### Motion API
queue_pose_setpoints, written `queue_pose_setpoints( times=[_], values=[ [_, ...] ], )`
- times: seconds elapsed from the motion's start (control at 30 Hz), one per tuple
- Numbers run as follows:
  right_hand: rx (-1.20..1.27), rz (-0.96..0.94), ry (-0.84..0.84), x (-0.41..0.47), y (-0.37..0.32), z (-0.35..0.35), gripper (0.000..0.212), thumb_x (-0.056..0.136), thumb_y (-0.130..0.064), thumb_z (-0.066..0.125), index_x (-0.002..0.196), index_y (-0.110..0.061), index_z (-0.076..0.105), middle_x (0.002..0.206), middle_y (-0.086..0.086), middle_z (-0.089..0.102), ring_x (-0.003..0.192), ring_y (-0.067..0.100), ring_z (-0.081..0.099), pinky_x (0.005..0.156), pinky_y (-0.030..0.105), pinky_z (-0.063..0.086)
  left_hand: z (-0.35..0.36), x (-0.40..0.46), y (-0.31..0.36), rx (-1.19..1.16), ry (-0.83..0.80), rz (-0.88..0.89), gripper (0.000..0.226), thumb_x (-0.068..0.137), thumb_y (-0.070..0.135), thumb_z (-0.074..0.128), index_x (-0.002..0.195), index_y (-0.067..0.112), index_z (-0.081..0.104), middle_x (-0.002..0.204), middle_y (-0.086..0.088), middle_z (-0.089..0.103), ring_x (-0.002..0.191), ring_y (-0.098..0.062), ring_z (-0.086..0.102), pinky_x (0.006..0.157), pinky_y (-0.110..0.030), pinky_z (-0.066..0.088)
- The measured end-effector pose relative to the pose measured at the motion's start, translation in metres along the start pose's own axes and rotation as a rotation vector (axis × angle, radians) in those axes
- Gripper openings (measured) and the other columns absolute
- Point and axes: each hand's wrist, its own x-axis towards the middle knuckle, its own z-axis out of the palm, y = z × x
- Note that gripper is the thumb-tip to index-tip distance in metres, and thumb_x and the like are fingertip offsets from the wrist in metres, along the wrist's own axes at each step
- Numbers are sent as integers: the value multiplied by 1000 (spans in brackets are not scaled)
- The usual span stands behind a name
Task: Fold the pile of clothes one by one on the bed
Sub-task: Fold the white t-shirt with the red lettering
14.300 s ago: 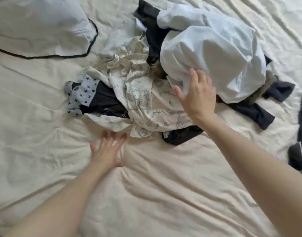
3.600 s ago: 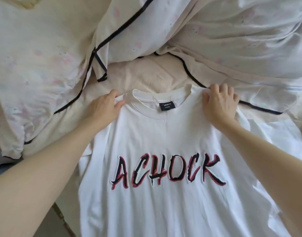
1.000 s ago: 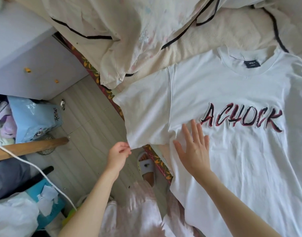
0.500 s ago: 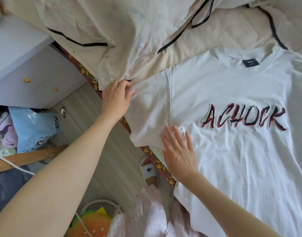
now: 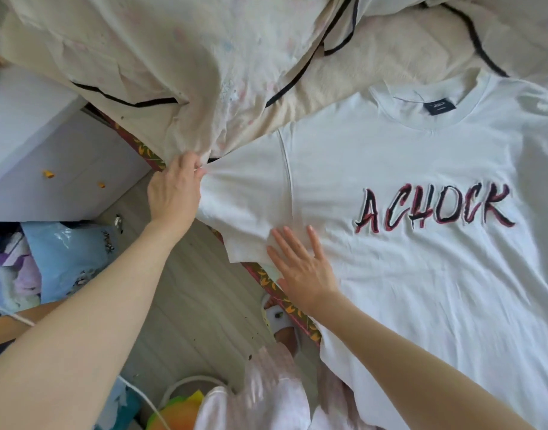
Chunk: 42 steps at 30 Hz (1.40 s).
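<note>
Since half a second ago my left hand (image 5: pixel 176 190) has slid down the sleeve (image 5: pixel 244 193) and now pinches its outer hem, beside the bed's edge (image 5: pixel 260 276). One white T-shirt (image 5: pixel 421 274) lies face-up on the bed; that sleeve overhangs the floor (image 5: pixel 185 308). My right hand (image 5: pixel 303 268) presses flat, fingers straight, by the armpit.

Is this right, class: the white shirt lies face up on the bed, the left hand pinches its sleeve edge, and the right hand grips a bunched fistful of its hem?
Not quite. In the head view the right hand lies flat with straight fingers on the shirt near the armpit, gripping nothing. The rest holds: shirt face up, left hand pinching the sleeve edge.
</note>
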Motion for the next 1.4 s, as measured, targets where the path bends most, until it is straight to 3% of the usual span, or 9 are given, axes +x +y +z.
queue_pose_setpoints(
  times=[0.13,0.3,0.4,0.53,0.7,0.87,1.07,1.27,1.4],
  values=[
    [153,9,83,-17,4,-5,57,101,-44,30,152,-27,10,152,2,-21,136,25,-29,102,52,-32,0,-26,27,13,45,-147,43,86,-4,53,126,8,47,123,-20,50,107,-39,46,83,-47,35],
    [315,268,199,-72,55,8,56,96,-37,49,148,-23,32,158,8,16,146,30,8,115,54,3,6,-78,94,-78,-67,44,45,91,6,55,135,5,46,142,-24,39,129,-43,38,100,-59,32],
    [377,433,81,-110,99,36,56,101,-38,34,152,-28,13,160,2,-3,146,23,-11,116,49,-7,21,-98,146,-104,-271,202,52,99,24,42,148,17,29,158,-15,11,146,-37,7,113,-59,10],
    [417,497,42,-163,148,66,55,98,-33,44,149,-22,27,159,6,14,147,28,9,115,53,6,51,-113,203,15,-487,187,60,100,36,28,152,26,-1,155,1,-28,140,-27,-31,109,-63,-9],
    [474,623,278,-217,217,81,42,86,-15,68,126,-6,59,137,15,52,132,36,43,108,58,26,54,-119,259,-47,-556,-143,65,101,38,22,150,15,-14,154,-7,-30,142,-30,-25,109,-66,-5],
    [545,864,615,-249,319,71,29,87,-7,64,114,3,63,115,22,62,105,44,57,86,51,43,58,-116,323,1,-473,47,69,97,44,37,152,28,-2,157,-9,-21,144,-30,-16,108,-66,3],
    [704,1071,526,-245,436,70,47,95,-29,49,132,-1,45,134,21,46,123,37,42,99,44,33,91,-77,407,184,-541,357,81,89,64,39,149,39,-9,157,3,-22,144,-28,-20,105,-72,1],
    [1181,1152,436,-227,485,74,28,85,-35,64,98,-10,59,86,4,58,74,20,55,56,28,38,104,-65,420,260,-635,308,85,85,72,37,147,43,-14,156,3,-27,143,-29,-21,102,-75,3],
    [1367,1227,575,-241,499,69,25,81,-22,70,86,2,66,73,5,55,74,19,50,62,30,36,97,-62,422,279,-668,302,86,84,73,35,145,43,-17,155,3,-27,143,-28,-22,103,-75,3]
  ],
)
